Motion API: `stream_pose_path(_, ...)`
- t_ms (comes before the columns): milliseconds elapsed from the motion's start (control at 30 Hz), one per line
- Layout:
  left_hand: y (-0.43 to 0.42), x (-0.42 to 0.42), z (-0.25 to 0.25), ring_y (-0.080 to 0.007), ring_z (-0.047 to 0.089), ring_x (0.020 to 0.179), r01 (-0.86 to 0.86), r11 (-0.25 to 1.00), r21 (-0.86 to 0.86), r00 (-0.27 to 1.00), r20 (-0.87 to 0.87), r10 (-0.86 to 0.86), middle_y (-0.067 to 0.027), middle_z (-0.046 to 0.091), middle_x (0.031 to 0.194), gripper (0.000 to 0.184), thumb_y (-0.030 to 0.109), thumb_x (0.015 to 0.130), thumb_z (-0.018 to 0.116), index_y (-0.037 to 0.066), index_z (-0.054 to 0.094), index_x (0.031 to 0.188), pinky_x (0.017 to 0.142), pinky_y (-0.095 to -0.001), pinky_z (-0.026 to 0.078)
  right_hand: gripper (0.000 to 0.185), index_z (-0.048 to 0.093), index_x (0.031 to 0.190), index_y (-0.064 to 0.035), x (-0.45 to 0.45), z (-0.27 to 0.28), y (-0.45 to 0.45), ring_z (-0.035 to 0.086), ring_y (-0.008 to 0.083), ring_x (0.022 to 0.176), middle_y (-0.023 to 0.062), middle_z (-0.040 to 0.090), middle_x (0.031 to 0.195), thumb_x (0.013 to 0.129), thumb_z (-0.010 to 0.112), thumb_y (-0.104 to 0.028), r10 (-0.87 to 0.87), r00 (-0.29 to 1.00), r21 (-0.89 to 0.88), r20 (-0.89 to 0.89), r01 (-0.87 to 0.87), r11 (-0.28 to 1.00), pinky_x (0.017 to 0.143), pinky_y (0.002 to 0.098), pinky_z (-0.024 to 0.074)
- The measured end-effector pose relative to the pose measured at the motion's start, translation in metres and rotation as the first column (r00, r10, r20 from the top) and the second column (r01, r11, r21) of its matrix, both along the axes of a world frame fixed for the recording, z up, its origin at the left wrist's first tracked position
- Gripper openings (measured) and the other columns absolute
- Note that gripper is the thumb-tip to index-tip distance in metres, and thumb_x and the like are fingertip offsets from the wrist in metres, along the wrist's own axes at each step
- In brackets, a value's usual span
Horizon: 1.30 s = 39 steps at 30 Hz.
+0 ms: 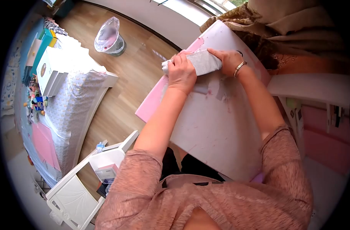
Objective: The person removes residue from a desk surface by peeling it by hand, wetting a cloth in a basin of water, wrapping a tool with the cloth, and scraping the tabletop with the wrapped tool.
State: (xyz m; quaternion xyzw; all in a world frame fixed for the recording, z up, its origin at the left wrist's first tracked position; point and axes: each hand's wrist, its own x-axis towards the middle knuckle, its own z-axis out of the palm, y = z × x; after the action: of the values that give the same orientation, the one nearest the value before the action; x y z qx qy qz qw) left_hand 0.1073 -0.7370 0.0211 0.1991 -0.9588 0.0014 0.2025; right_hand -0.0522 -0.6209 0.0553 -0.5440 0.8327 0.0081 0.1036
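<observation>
A light grey oblong bundle [205, 62], which looks like folded cloth, is held between my two hands above the far part of the table. My left hand [181, 72] wraps over its left end, fingers bent round it. At the other end, my right hand [229, 61] grips with the thumb along the top edge; most of its fingers are hidden behind. A bracelet [240, 68] circles the right wrist. Below the bundle lies a greyish flat patch [221, 90] on the tabletop, partly covered by the hands.
The white and pink table [209, 130] carries small pinkish scraps. A lined waste bin [110, 42] stands on the wooden floor beyond it. Left is a bed [81, 88] with boxes [50, 73]; a white chair [73, 195] is near my left elbow. Curtains [294, 23] hang at the right.
</observation>
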Motion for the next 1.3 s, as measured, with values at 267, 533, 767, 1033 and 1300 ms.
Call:
stream_pose_path(267,0.029,0.01,0.003,-0.0232,0.048,0.072,0.041,0.999,-0.035,0.995,0.092,-0.038,-0.0096,0.049,0.075,0.008,0.009,0.067,0.049,0.003,0.055,0.068,0.06,-0.0344,0.039,0.063,0.045,0.128,-0.0248,-0.002,0.005,0.021,0.061,0.0292,0.082,0.0102,0.063,0.095,0.068,0.057,-0.009,0.055,0.998,0.065,0.043,-0.058,0.996,0.073,0.0377,0.0488)
stream_pose_path(533,0.037,-0.002,0.001,-0.0226,0.049,0.073,-0.016,0.999,-0.028,0.999,0.034,0.017,-0.0093,0.049,0.077,0.009,0.009,0.067,0.05,0.002,0.055,0.069,0.06,-0.0336,0.04,0.059,0.046,0.126,-0.0275,-0.021,-0.004,0.026,0.062,0.0296,0.08,0.009,0.063,0.092,0.07,0.057,-0.014,0.083,0.996,0.032,0.024,-0.083,0.996,0.071,0.0379,0.0492)
stream_pose_path(767,0.008,-0.028,-0.003,-0.0232,0.05,0.076,-0.05,0.999,-0.002,0.999,0.009,0.05,-0.0141,0.056,0.097,0.013,0.008,0.067,0.05,-0.001,0.056,0.073,0.061,-0.0337,0.042,0.059,0.046,0.126,-0.0279,-0.036,0.001,-0.005,0.061,0.0268,0.083,0.0081,0.063,0.091,0.071,0.052,-0.008,0.066,0.998,0.051,-0.022,-0.065,0.997,0.074,0.0359,0.0486)
stream_pose_path(1033,0.027,-0.013,0.001,-0.024,0.051,0.077,0.041,0.998,-0.046,0.992,0.119,-0.035,-0.0137,0.056,0.09,0.015,0.009,0.067,0.051,-0.001,0.058,0.075,0.062,-0.0335,0.042,0.062,0.043,0.129,-0.0273,-0.019,0.005,0.02,0.062,0.0284,0.083,0.0085,0.063,0.094,0.07,0.052,-0.008,0.046,0.998,0.062,0.033,-0.048,0.997,0.076,0.0368,0.0483)
stream_pose_path(1300,0.021,-0.029,-0.002,-0.024,0.05,0.075,0.077,0.997,-0.017,0.995,0.06,-0.076,-0.0102,0.05,0.076,0.009,0.011,0.068,0.05,0.003,0.054,0.066,0.059,-0.0327,0.04,0.07,0.042,0.13,-0.0328,-0.04,-0.002,0.02,0.062,0.0297,0.083,0.011,0.063,0.096,0.066,0.062,-0.011,-0.048,0.998,0.178,0.048,0.039,0.983,0.075,0.0369,0.049)
